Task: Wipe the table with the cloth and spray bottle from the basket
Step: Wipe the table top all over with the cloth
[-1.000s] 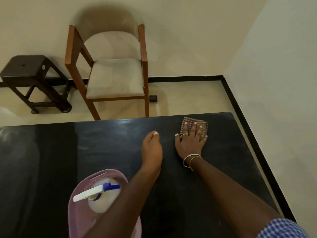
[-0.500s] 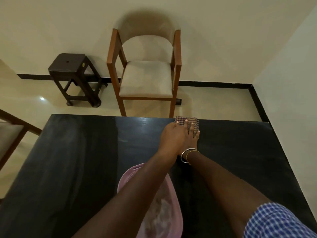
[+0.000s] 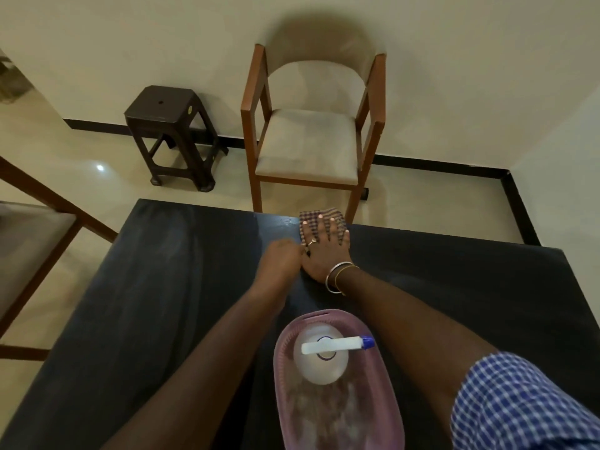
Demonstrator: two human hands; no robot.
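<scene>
A small checked cloth [image 3: 337, 215] lies at the far edge of the black table [image 3: 162, 287]. My right hand [image 3: 324, 251] presses flat on it, fingers spread, bangles on the wrist. My left hand [image 3: 281, 259] rests on the table touching the right hand's thumb side. It is blurred, its fingers look curled, and I see nothing in it. Near me stands a pink oval basket [image 3: 280, 352] with the white spray bottle [image 3: 319, 368] upright inside, its blue-tipped nozzle pointing right.
Beyond the far table edge stands a wooden armchair [image 3: 308, 141] with a beige seat. A dark plastic stool [image 3: 168, 131] sits to its left against the wall. Part of another wooden chair [image 3: 32, 238] is at the table's left side.
My right hand has slid the cloth leftward along the far edge, and the left hand moved with it. The basket, earlier left of my hands, now sits below them.
</scene>
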